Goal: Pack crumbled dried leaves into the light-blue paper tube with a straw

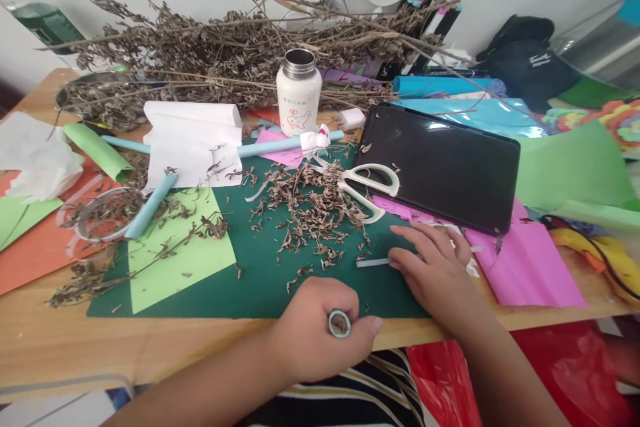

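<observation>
My left hand (325, 327) is wrapped around a rolled light-blue paper tube (339, 324), whose open end faces up with crumbled dried leaf inside. The rest of that tube is hidden in my fist. My right hand (434, 267) rests on the green cutting mat (265, 280) with its fingers spread. Its fingertips are at the end of a narrow whitish strip (373, 263), which looks like tape. A pile of dried leaves (315, 213) lies on the mat, with white-handled scissors (373, 187) on its far right side.
A black tablet (440, 167) lies right of the pile. Behind stand a white open bottle (299, 93) and a heap of dried branches (200, 53). At left are green paper (185, 267), another blue tube (151, 205) and a clear round dish (107, 217). Pink paper (530, 267) lies at right.
</observation>
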`<state>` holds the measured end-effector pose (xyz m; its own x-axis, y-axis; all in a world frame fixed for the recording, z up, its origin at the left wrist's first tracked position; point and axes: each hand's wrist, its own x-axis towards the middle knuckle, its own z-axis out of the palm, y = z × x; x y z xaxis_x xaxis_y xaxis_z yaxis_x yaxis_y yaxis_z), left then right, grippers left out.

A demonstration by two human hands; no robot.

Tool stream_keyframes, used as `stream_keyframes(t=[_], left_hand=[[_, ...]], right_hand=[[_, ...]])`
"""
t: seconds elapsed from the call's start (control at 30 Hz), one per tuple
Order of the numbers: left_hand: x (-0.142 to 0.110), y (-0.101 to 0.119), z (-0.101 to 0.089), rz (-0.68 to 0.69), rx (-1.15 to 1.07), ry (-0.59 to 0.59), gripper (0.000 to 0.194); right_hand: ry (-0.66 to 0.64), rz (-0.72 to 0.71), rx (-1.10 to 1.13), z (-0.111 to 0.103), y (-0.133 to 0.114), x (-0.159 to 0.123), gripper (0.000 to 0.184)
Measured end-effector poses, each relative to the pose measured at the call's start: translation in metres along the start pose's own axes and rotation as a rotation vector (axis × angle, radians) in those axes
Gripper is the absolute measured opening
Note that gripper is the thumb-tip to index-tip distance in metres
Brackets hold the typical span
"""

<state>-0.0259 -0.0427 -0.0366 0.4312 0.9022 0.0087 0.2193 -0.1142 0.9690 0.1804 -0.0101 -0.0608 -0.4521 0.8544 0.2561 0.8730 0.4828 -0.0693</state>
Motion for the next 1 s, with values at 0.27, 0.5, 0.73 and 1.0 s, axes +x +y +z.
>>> stream_keyframes(t=[0.27, 0.5, 0.73, 1.0], left_hand=[[0.008, -0.012, 0.008, 0.111, 0.135, -0.066, 0.032], [0.009, -0.015, 0.009, 0.085, 0.123, -0.149, 0.025], [0.01, -0.015, 0.007, 0.068, 0.176, -0.186, 0.019], [0.011, -0.009, 0.008, 0.039, 0.289, -0.223, 0.018]], right_hand=[[0.58, 0.147, 1.199, -0.059, -0.033, 0.036, 0.011], [-0.064, -0.044, 1.143, -0.098, -0.061, 0.024, 0.027], [0.107, -0.224, 1.668, -0.083, -0.077, 0.041, 0.028], [0.171, 0.026, 1.801, -0.065, -0.091, 0.031, 0.042]])
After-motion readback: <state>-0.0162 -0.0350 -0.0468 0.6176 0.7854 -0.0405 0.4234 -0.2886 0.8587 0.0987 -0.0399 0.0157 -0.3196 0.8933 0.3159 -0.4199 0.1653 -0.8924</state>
